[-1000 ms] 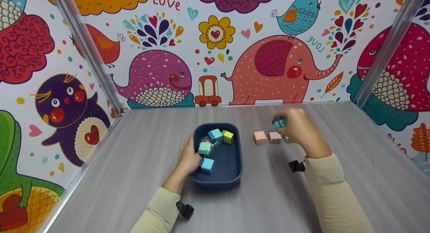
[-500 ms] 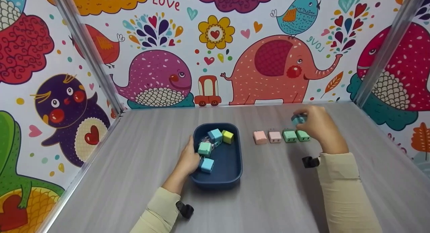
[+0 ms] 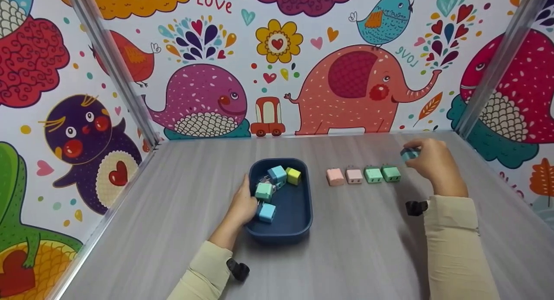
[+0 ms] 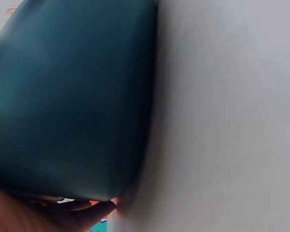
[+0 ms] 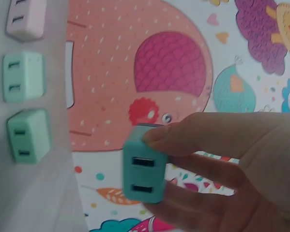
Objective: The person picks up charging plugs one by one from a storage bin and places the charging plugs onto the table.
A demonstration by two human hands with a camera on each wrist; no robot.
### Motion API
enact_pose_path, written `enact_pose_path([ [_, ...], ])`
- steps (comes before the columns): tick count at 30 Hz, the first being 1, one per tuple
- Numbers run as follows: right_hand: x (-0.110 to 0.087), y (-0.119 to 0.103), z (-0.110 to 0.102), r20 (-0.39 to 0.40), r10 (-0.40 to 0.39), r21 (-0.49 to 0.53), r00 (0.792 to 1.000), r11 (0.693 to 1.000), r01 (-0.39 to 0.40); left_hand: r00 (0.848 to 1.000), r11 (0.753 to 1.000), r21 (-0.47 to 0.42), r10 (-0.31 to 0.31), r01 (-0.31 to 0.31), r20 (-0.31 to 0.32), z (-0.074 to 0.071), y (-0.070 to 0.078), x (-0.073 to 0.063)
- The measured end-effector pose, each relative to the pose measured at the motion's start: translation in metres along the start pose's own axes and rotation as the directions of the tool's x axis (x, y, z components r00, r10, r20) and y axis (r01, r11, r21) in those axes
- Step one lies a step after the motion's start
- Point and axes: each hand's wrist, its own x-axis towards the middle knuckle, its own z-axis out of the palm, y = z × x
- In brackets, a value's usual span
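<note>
My right hand [image 3: 440, 165] pinches a teal-blue USB charger [image 5: 144, 166] between thumb and fingers. In the right wrist view its two USB slots face the camera. It is above the table, to the right of a row of chargers: a coral-pink charger [image 3: 335, 177], a pale pink charger [image 3: 354, 175], a mint charger [image 3: 373, 175] and a green charger [image 3: 391, 173]. My left hand [image 3: 242, 204] grips the left wall of a navy plastic bin [image 3: 310, 204]. Inside are blue chargers [image 3: 267, 212], a mint-green charger [image 3: 264, 191] and a yellow charger [image 3: 294, 176].
A grey wood-look table [image 3: 173, 204] lies under everything. Cartoon-printed panels [image 3: 277, 83] stand behind it and at both sides, with metal posts [image 3: 119, 75] at the back corners. Black wrist cameras [image 3: 238, 269] sit at both cuffs.
My right hand has moved to the right with the teal-blue charger, past the end of the row, uncovering the green chargers. The left hand and bin have stayed in place.
</note>
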Motion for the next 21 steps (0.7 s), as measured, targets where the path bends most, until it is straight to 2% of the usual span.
enact_pose_path([
  [5,0.004,0.012,0.005,-0.087,0.009,0.015,0.996,1.0,-0.008,1.0,1.0,0.002,-0.002,0.002,0.003,0.0,0.0,-0.001],
  [12,0.014,0.03,0.019,-0.093,0.051,0.019,0.994,0.999,-0.05,1.0,1.0,-0.005,-0.004,0.004,-0.003,0.0,0.0,-0.001],
  [17,0.017,0.042,0.03,-0.104,0.053,0.033,0.993,0.998,-0.05,1.0,1.0,-0.007,-0.014,0.014,0.002,0.0,-0.001,-0.001],
  [21,0.016,0.05,0.036,-0.073,0.063,0.047,0.995,0.997,-0.059,1.0,1.0,-0.011,-0.013,0.013,0.006,0.0,0.0,-0.001],
])
